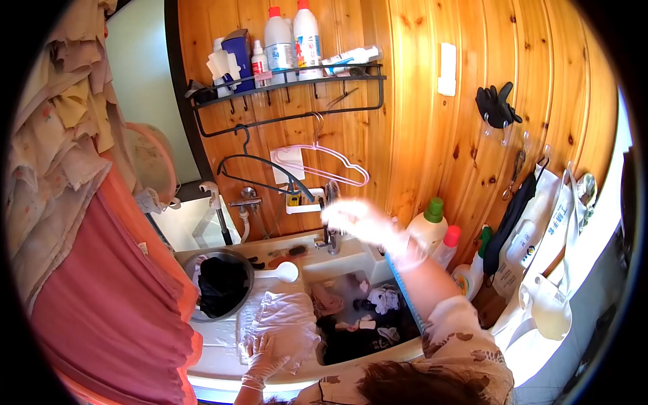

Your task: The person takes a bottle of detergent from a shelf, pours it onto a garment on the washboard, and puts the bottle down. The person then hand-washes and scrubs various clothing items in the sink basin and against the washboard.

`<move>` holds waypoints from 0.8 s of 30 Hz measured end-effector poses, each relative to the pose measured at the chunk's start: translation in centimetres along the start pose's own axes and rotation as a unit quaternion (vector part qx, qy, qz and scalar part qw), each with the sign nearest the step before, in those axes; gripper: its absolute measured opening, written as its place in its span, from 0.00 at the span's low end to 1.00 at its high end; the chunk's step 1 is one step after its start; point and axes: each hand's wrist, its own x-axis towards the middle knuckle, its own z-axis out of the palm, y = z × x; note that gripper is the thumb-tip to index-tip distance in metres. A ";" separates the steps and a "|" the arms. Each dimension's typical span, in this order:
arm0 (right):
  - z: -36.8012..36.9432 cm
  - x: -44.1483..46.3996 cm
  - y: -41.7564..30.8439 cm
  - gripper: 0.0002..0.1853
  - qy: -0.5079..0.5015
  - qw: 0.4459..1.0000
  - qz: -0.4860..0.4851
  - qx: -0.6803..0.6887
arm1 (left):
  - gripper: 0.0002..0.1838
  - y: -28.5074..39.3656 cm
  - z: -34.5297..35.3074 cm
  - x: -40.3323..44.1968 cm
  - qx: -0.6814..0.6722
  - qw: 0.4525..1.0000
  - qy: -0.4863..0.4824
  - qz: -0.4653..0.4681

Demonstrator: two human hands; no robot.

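My left hand [262, 361], in a thin whitish glove, lies with fingers stretched out on a wet white garment [280, 320]. The garment is spread over the ribbed washboard part of the sink [212, 351]. My right hand [368, 226], also gloved, is raised near the faucet [331, 241] and the small white wall holder [304, 201]. It is smeared by motion and bright light, so I cannot tell whether its fingers hold anything. Below it, the basin holds cloudy water with dark clothes [358, 344] and a bunched white cloth [383, 300].
A grey tub [244, 304] with black cloth [223, 287] stands left, beside a white scoop [287, 272]. Detergent bottles [425, 233] are at the right. Two hangers [324, 158] hang under the black shelf [290, 121]. Red cloth [115, 270] hangs at the left.
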 end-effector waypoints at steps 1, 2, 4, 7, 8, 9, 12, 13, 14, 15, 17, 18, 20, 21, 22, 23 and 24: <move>0.0 0.5 -0.1 0.13 -0.001 1.000 -0.007 -0.001 | 0.53 -0.2 -0.1 0.5 0.001 1.000 0.010 0.003; -1.7 2.7 -1.6 0.12 0.048 0.999 -0.002 0.016 | 0.53 -0.3 -0.2 1.1 0.002 1.000 0.021 0.005; -4.1 6.2 -4.6 0.17 0.099 0.992 -0.057 -0.047 | 0.52 1.8 1.5 -1.6 -0.019 1.000 0.005 -0.005; -7.9 15.9 -7.4 0.23 0.189 0.980 -0.065 -0.013 | 0.50 0.8 0.5 -0.8 -0.015 0.999 0.045 0.009; -8.9 18.1 -9.3 0.29 0.192 0.978 -0.041 -0.071 | 0.49 0.2 0.7 -0.5 -0.016 0.998 0.062 0.018; -10.3 21.6 -9.0 0.36 0.198 0.978 -0.031 -0.056 | 0.49 -0.2 1.3 -0.4 -0.022 0.997 0.068 0.021; -10.9 26.1 -12.2 0.45 0.274 0.927 0.046 -0.252 | 0.48 -2.4 4.1 0.3 -0.022 0.996 0.089 0.022; -10.8 27.6 -12.3 0.47 0.292 0.910 0.044 -0.292 | 0.48 -2.7 4.6 0.3 -0.022 0.996 0.089 0.022; -10.6 28.9 -12.6 0.50 0.293 0.888 0.075 -0.346 | 0.47 -2.9 4.7 0.6 -0.020 0.996 0.089 0.022; -10.2 29.5 -12.9 0.49 0.308 0.876 0.084 -0.361 | 0.47 -3.0 4.7 0.8 -0.018 0.996 0.088 0.021; -8.9 30.3 -13.1 0.48 0.333 0.852 0.101 -0.392 | 0.46 -3.0 4.7 1.2 -0.018 0.996 0.087 0.017; -9.4 32.5 -11.6 0.45 0.380 0.834 0.111 -0.385 | 0.46 -3.0 4.5 1.4 -0.013 0.996 0.083 0.018; -9.8 32.7 -11.4 0.49 0.339 0.859 0.132 -0.361 | 0.45 -3.1 4.4 1.7 -0.008 0.997 0.080 0.016; -9.8 32.5 -11.4 0.52 0.318 0.869 0.144 -0.350 | 0.45 -3.1 4.4 1.9 -0.005 0.997 0.077 0.017; -9.4 31.7 -11.7 0.48 0.318 0.865 0.139 -0.361 | 0.44 -3.1 4.5 1.9 -0.003 0.997 0.075 0.017; -9.5 32.0 -11.3 0.45 0.334 0.872 0.117 -0.339 | 0.44 -3.2 4.6 1.9 -0.002 0.997 0.074 0.016; -9.9 32.4 -10.8 0.41 0.351 0.877 0.094 -0.315 | 0.44 -3.3 4.6 2.0 0.000 0.997 0.073 0.017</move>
